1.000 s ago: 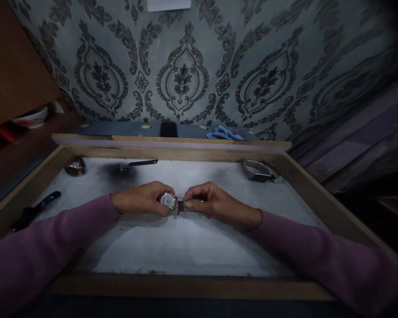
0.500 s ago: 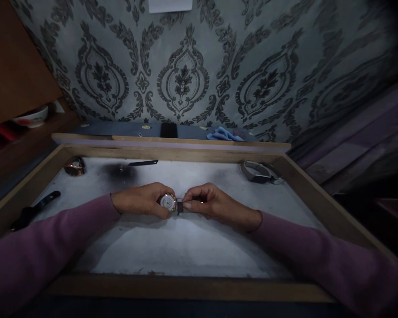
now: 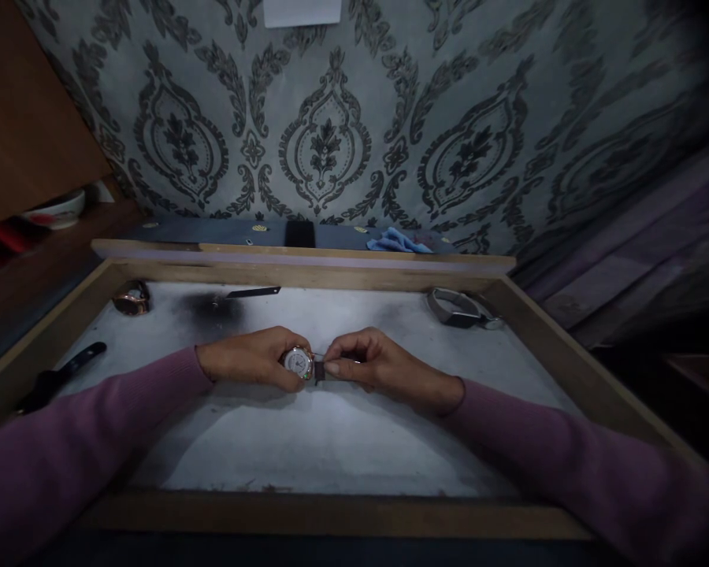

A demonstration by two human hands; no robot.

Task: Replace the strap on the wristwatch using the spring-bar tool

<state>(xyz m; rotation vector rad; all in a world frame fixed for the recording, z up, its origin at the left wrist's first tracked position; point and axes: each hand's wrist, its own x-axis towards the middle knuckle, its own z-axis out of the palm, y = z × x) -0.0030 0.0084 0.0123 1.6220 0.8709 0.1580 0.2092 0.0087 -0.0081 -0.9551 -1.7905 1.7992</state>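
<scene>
My left hand (image 3: 260, 358) is closed round the case of a wristwatch (image 3: 298, 362), which has a pale round dial and a gold-coloured rim facing up. Thumb and fingers of my right hand (image 3: 372, 362) pinch a short dark strap (image 3: 320, 371) at the watch's right side. Most of the strap is hidden by the right fingers, and whether it is joined to the case cannot be made out. Both hands are over the middle of a white-bottomed wooden tray (image 3: 313, 504).
Inside the tray lie a rose-gold watch (image 3: 131, 298) at back left, a black watch (image 3: 62, 378) at left, a thin dark strip (image 3: 254, 292) at the back, and silver watches (image 3: 454, 307) at back right. Beyond the rim are a black flat object (image 3: 300, 233) and blue cloth (image 3: 397, 240).
The hands keep the same hold on the watch and strap. The watch has tilted very slightly; the whole view has shifted a little.
</scene>
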